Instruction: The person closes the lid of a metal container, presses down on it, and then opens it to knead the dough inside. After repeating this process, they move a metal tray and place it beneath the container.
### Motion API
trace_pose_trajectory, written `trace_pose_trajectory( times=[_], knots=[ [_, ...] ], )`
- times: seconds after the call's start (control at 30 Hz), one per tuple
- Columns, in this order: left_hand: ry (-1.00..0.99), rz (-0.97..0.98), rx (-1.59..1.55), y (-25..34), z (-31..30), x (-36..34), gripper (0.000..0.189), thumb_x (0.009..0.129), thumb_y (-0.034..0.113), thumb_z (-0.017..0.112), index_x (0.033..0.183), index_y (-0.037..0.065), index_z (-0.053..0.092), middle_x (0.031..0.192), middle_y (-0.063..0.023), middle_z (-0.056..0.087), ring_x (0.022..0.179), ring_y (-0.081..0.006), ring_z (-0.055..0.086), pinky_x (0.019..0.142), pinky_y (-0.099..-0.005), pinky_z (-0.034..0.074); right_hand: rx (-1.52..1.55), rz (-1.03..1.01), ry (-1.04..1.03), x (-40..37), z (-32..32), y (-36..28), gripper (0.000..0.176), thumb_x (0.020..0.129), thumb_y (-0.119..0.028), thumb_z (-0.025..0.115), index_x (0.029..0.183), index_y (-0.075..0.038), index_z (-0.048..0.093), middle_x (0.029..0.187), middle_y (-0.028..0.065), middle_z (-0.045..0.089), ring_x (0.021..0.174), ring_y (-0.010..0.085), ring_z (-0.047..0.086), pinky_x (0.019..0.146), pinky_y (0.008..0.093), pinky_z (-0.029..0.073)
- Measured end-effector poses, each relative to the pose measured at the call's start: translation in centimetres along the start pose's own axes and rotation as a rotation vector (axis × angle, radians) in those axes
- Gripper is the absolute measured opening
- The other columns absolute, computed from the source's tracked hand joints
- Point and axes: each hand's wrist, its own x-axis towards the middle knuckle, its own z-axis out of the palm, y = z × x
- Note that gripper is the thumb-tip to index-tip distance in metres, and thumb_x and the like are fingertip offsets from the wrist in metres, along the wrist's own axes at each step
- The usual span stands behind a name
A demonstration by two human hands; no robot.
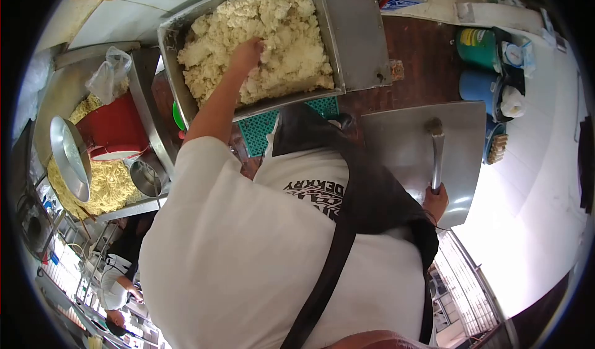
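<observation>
My left hand (246, 55) reaches into a metal tub (162, 45) filled with pale, crumbly dough (291, 57). Its fingers are curled into the dough, and the fingertips are partly hidden. On the other side, my right hand (436, 201) is wrapped round the end of a metal bar handle (437, 163) on a large flat steel lid (396, 138). The lid is held out to the right of my body, apart from the tub.
At left, a red bucket (114, 129), metal bowls and a tray of yellow noodles (111, 191). A steel surface (356, 33) adjoins the tub; a green mat (254, 132) lies below. Bins (477, 92) stand at right. Another person (114, 284) is at lower left.
</observation>
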Motion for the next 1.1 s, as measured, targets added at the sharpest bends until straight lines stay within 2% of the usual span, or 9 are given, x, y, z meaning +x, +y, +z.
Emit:
trace_pose_trajectory(
  times=[0.03, 0.13, 0.23, 0.33, 0.63, 0.77, 0.93, 0.97, 1.1],
  knots=[
    [0.019, 0.014, 0.266, -0.1, 0.3, -0.4, 0.037, 0.098, 0.027, 0.06, 0.129, 0.008, 0.063, 0.11, -0.0172, 0.07, 0.111, -0.0379, 0.061, 0.091, -0.0469, 0.05, 0.007, 0.002, 0.001, 0.0, 0.1, 0.1, 0.021, 0.086, -0.018, 0.067, 0.082, -0.001, 0.055, 0.063, 0.0221, 0.051, 0.06, 0.0442, 0.051, 0.058, 0.0508, 0.04],
    [0.411, 0.34, 0.353, 1.2, -0.6, -4.5, 0.035, 0.092, 0.027, 0.063, 0.124, 0.012, 0.065, 0.113, -0.011, 0.066, 0.11, -0.0335, 0.06, 0.086, -0.051, 0.05, 0.01, -0.005, 0.005, -0.4, 0.1, -0.2, 0.021, 0.086, -0.017, 0.067, 0.082, -0.001, 0.054, 0.063, 0.0218, 0.051, 0.06, 0.0436, 0.051, 0.058, 0.0505, 0.04],
    [-0.065, 0.458, 0.375, 2.2, -0.1, -8.5, 0.039, 0.087, 0.019, 0.071, 0.125, 0.011, 0.065, 0.122, -0.0131, 0.062, 0.121, -0.0378, 0.055, 0.094, -0.0517, 0.047, -0.013, -0.001, 0.013, -0.5, 0.0, -0.6, 0.02, 0.085, -0.016, 0.066, 0.081, -0.001, 0.053, 0.064, 0.0218, 0.051, 0.06, 0.0435, 0.05, 0.058, 0.0505, 0.04],
    [0.123, 0.565, 0.34, -0.4, 2.8, -7.7, 0.041, 0.087, 0.02, 0.071, 0.126, 0.011, 0.064, 0.12, -0.0139, 0.063, 0.118, -0.0375, 0.055, 0.094, -0.0507, 0.047, 0.006, 0.003, 0.0, -0.3, 0.4, 0.0, 0.02, 0.085, -0.016, 0.066, 0.081, -0.002, 0.053, 0.065, 0.0219, 0.052, 0.06, 0.0441, 0.05, 0.058, 0.0507, 0.04],
    [-0.031, 0.111, 0.316, 1.2, 2.5, -1.3, 0.047, 0.091, 0.022, 0.07, 0.135, 0.01, 0.057, 0.106, -0.019, 0.072, 0.106, -0.0374, 0.065, 0.083, -0.0446, 0.054, 0.031, -0.068, 0.034, -0.5, 1.2, -0.5, 0.018, 0.083, -0.017, 0.067, 0.084, -0.003, 0.055, 0.064, 0.0218, 0.052, 0.061, 0.0435, 0.054, 0.058, 0.0499, 0.042],
    [-0.233, 0.192, -0.075, 0.3, -1.2, -1.8, 0.047, 0.092, 0.019, 0.069, 0.137, 0.01, 0.057, 0.11, -0.017, 0.072, 0.103, -0.032, 0.069, 0.083, -0.043, 0.055, 0.076, -0.125, 0.045, -0.3, 1.1, -0.2, 0.016, 0.082, -0.016, 0.067, 0.085, -0.004, 0.057, 0.062, 0.0202, 0.052, 0.057, 0.0427, 0.054, 0.057, 0.0486, 0.042],
    [0.44, 0.09, -0.092, 0.2, -4.9, -7.1, 0.041, 0.089, 0.016, 0.067, 0.129, 0.008, 0.062, 0.105, -0.0157, 0.074, 0.087, -0.0272, 0.072, 0.074, -0.0403, 0.056, 0.143, -0.306, 0.005, 1.8, 1.7, -0.8, 0.014, 0.081, -0.016, 0.066, 0.087, -0.005, 0.06, 0.06, 0.0185, 0.052, 0.055, 0.0409, 0.054, 0.055, 0.0448, 0.044],
    [0.479, -0.047, -0.196, 0.7, -5.0, -8.6, 0.031, 0.088, 0.018, 0.07, 0.117, 0.006, 0.068, 0.094, -0.0167, 0.074, 0.081, -0.0286, 0.072, 0.071, -0.0407, 0.055, 0.14, -0.372, 0.003, 2.9, 2.2, -1.5, 0.014, 0.081, -0.015, 0.066, 0.09, -0.005, 0.062, 0.062, 0.0193, 0.054, 0.057, 0.0411, 0.055, 0.056, 0.0451, 0.045],
    [0.496, 0.027, -0.234, -2.0, -4.0, -12.0, 0.021, 0.092, 0.023, 0.068, 0.087, 0.004, 0.075, 0.08, -0.0191, 0.071, 0.078, -0.0325, 0.071, 0.073, -0.0436, 0.053, 0.16, -0.538, -0.055, 5.0, 5.3, -5.1, 0.02, 0.082, -0.013, 0.065, 0.1, -0.005, 0.066, 0.071, 0.0224, 0.06, 0.067, 0.0428, 0.061, 0.061, 0.0471, 0.047]
  ],
)
